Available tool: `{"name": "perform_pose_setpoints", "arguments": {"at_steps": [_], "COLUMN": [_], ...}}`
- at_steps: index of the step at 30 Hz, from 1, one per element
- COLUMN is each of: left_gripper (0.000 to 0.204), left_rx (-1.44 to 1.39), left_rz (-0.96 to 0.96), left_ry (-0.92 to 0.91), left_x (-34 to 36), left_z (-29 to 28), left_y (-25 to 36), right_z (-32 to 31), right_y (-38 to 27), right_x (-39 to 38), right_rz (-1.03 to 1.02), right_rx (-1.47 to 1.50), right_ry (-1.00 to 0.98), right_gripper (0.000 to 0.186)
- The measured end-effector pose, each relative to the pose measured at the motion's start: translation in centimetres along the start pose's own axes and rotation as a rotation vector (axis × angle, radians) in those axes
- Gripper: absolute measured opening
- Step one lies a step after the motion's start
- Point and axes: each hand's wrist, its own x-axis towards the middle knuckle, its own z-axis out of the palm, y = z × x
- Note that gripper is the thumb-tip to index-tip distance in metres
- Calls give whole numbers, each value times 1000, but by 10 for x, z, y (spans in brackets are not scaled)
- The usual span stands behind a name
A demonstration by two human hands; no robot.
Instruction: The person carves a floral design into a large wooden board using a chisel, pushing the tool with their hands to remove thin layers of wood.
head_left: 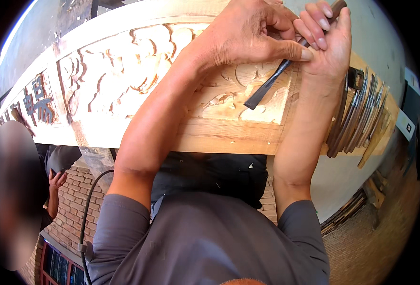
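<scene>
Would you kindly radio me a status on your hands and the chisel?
Right hand holding chisel by the handle. Left hand at its shaft, grip unclear. Blade over carved panel, contact unclear. Tool row off to the right, clear of the blade.

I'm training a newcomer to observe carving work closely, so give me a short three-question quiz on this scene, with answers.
1. Fill in the blank: the fingers curled over the handle of the chisel belong to the ____ hand.
2. True or false: in this view, the chisel's blade points away from the person's body.
3. Where does the row of tools lie?
A. Left of the left forearm
B. Right of the right forearm
C. Between the forearms

Key:
1. The right hand.
2. False; it points back toward the body.
3. B.
</scene>
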Motion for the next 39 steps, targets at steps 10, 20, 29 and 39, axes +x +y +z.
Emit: {"name": "perform_pose_setpoints", "arguments": {"at_steps": [10, 20, 29, 39], "left_gripper": [23, 32, 26, 52], "left_rx": [-186, -500, 385, 517], "left_rz": [-159, -164, 45, 159], "left_ry": [63, 125, 484, 361], "left_x": [-3, -1, -60, -134], "left_z": [-9, -6, 28, 107], "left_y": [12, -3, 67, 49], "right_z": [-7, 16, 81, 109], "right_y": [-31, -24, -26, 52], "right_x": [-8, -13, -120, -175], "right_rz": [-96, -188, -683, -848], "right_rx": [68, 51, -280, -582], "right_ry": [74, 131, 153, 91], "right_gripper": [50, 53, 56, 65]}}
